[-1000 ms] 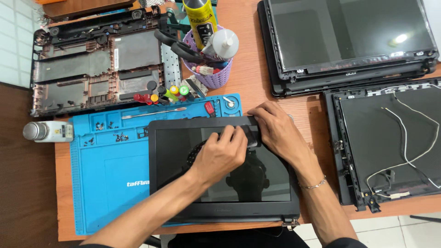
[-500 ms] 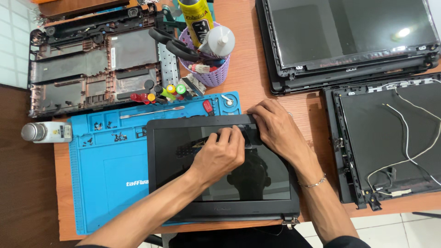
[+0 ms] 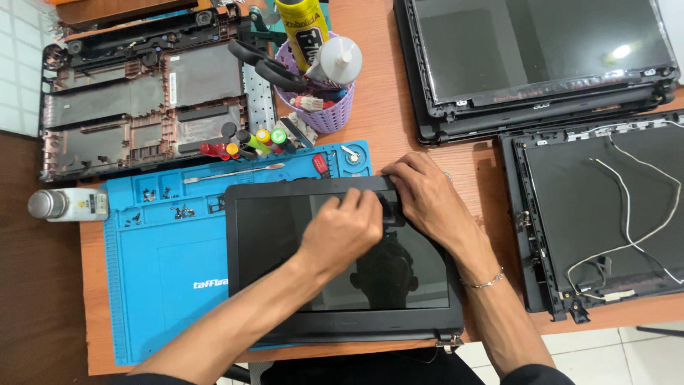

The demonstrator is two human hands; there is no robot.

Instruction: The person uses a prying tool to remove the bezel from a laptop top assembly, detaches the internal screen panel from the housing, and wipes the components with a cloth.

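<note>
Here, from the head camera, a black laptop screen assembly [image 3: 342,264] is lying flat on a blue repair mat [image 3: 164,271] on the wooden table [image 3: 399,114]. It is looking thin, stiff and fragile, its glass glossy and probably slippery; the plastic frame edges seem the safest place to grip. The left hand [image 3: 343,229] is curling its fingers down onto the upper bezel. The right hand [image 3: 420,196] is pressing, half-closed, at the top right corner. Neither is lifting it.
</note>
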